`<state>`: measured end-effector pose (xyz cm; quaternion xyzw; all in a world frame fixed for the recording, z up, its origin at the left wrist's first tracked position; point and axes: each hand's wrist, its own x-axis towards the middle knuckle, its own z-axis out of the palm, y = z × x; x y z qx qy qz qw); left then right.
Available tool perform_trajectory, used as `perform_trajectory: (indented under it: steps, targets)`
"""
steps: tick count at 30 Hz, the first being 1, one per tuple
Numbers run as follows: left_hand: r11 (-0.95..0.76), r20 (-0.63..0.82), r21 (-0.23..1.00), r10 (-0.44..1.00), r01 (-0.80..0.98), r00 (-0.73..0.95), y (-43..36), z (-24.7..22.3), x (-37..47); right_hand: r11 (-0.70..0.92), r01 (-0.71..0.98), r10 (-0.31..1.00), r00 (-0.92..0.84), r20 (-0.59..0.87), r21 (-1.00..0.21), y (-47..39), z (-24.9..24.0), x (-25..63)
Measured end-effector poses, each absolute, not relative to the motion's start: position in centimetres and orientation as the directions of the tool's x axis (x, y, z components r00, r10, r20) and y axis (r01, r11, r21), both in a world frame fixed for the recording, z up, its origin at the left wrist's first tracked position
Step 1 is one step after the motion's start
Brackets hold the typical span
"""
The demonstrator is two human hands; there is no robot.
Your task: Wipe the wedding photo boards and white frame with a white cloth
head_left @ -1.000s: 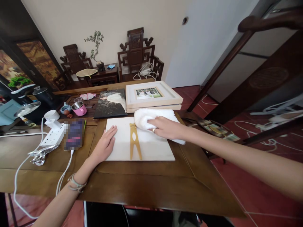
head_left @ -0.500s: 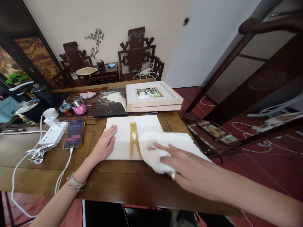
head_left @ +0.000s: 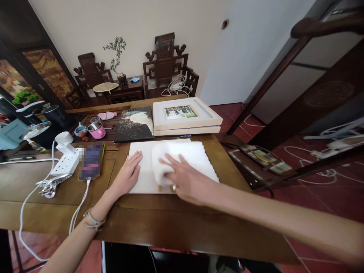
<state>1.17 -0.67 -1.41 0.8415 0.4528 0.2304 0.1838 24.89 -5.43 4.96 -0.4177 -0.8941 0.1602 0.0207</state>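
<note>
A white board (head_left: 143, 178) lies flat on the brown wooden table. On its left edge rests my left hand (head_left: 131, 172), palm down with the fingers stretched out and nothing held. My right hand (head_left: 186, 176), a ring on one finger, presses on a fluffy white cloth (head_left: 199, 157) with its fingers spread. The cloth covers the middle and right of the board. Beneath it, only the lower tips of a yellow cat-headed figure (head_left: 159, 187) show at the board's front edge; the rest is hidden.
Framed pictures (head_left: 184, 127) and a dark picture panel (head_left: 135, 125) lie behind the board. To the left are a phone (head_left: 91, 161), a power strip (head_left: 66, 162) with trailing cables, a pink cup (head_left: 97, 130) and a black kettle (head_left: 55, 115).
My right hand has moved left and away from me with the cloth, which now hides most of the yellow figure. My left hand stays on the board.
</note>
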Motion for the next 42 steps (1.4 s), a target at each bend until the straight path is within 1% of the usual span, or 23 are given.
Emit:
perform_trajectory:
  steps: [2, 4, 6, 8, 10, 15, 18, 20, 22, 25, 28, 30, 32, 34, 38, 40, 42]
  targets:
    - [-0.524, 0.228, 0.520, 0.847, 0.675, 0.481, -0.7, -1.4, 1.2, 0.628, 0.702, 0.698, -0.699, -0.157, -0.336, -8.1, 5.3, 24.8]
    - [-0.525, 0.232, 0.519, 0.846, 0.674, 0.481, -0.7, -1.5, 1.2, 0.644, 0.661, 0.656, -0.736, -0.167, -0.385, -10.1, 5.5, 25.1]
    - [-0.526, 0.231, 0.517, 0.845, 0.676, 0.482, -0.7, -1.5, 1.2, 0.645, 0.631, 0.640, -0.754, -0.146, -0.431, -10.8, 5.7, 25.6]
    - [-0.524, 0.224, 0.515, 0.846, 0.678, 0.484, -0.7, -1.5, 1.2, 0.638, 0.621, 0.654, -0.749, -0.104, -0.455, -10.0, 5.8, 26.0]
    - [-0.521, 0.218, 0.514, 0.848, 0.681, 0.484, -0.7, -1.5, 1.2, 0.628, 0.642, 0.687, -0.723, -0.073, -0.440, -8.0, 5.7, 26.3]
    - [-0.519, 0.220, 0.520, 0.849, 0.679, 0.480, -0.7, -1.4, 1.2, 0.580, 0.746, 0.781, -0.623, -0.036, -0.328, -1.9, 5.2, 25.7]
    - [-0.519, 0.215, 0.524, 0.848, 0.676, 0.485, -0.7, -1.4, 1.2, 0.579, 0.760, 0.789, -0.613, -0.031, -0.296, -0.8, 5.0, 24.8]
    - [-0.521, 0.216, 0.521, 0.847, 0.676, 0.486, -0.7, -1.4, 1.2, 0.594, 0.756, 0.775, -0.630, -0.059, -0.275, -2.0, 5.0, 24.3]
    - [-0.520, 0.219, 0.519, 0.848, 0.678, 0.483, -0.6, -1.5, 1.1, 0.604, 0.748, 0.748, -0.651, -0.130, -0.273, -4.3, 5.3, 23.9]
    - [-0.518, 0.219, 0.518, 0.850, 0.681, 0.480, -0.6, -1.6, 1.1, 0.620, 0.711, 0.681, -0.697, -0.223, -0.332, -8.4, 5.9, 23.8]
    - [-0.523, 0.219, 0.515, 0.846, 0.679, 0.486, -0.6, -1.6, 1.1, 0.645, 0.651, 0.615, -0.753, -0.233, -0.401, -11.0, 6.7, 23.9]
    - [-0.527, 0.223, 0.511, 0.844, 0.678, 0.488, -0.6, -1.7, 1.1, 0.641, 0.640, 0.599, -0.762, -0.245, -0.423, -11.0, 7.0, 23.9]
    - [-0.528, 0.222, 0.509, 0.844, 0.680, 0.488, -0.5, -1.7, 1.1, 0.631, 0.665, 0.617, -0.742, -0.260, -0.400, -9.7, 7.0, 23.9]
    - [-0.524, 0.219, 0.508, 0.846, 0.683, 0.486, -0.5, -1.7, 1.1, 0.632, 0.699, 0.658, -0.712, -0.244, -0.333, -7.5, 6.7, 23.6]
    - [-0.528, 0.224, 0.513, 0.843, 0.677, 0.488, -0.5, -1.7, 1.1, 0.641, 0.749, 0.742, -0.661, -0.112, -0.168, -2.2, 5.7, 22.9]
    - [-0.528, 0.228, 0.521, 0.843, 0.670, 0.487, -0.5, -1.7, 1.0, 0.640, 0.758, 0.757, -0.650, -0.067, -0.123, -0.1, 5.4, 22.5]
    - [-0.526, 0.230, 0.527, 0.845, 0.668, 0.483, -0.5, -1.7, 1.0, 0.636, 0.763, 0.763, -0.644, -0.053, -0.109, 1.0, 5.1, 22.2]
